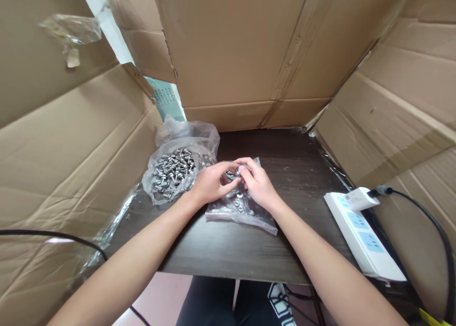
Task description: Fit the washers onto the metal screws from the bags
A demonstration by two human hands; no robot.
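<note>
our left hand (211, 183) and right hand (257, 183) pinch small screws (231, 175) together over a flat clear bag (242, 211), fingers clenched on them

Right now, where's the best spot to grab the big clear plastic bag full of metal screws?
Probably at the bunched, empty top of the clear plastic bag of metal screws, its far end, coming from above. The screws pool heavy and loose lower down, and the open mouth faces up, so lifting there should keep them in.

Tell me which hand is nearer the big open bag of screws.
Left. The left hand sits just right of the open bag of screws, nearly touching it; the right hand is farther right, over the small flat bag.
</note>
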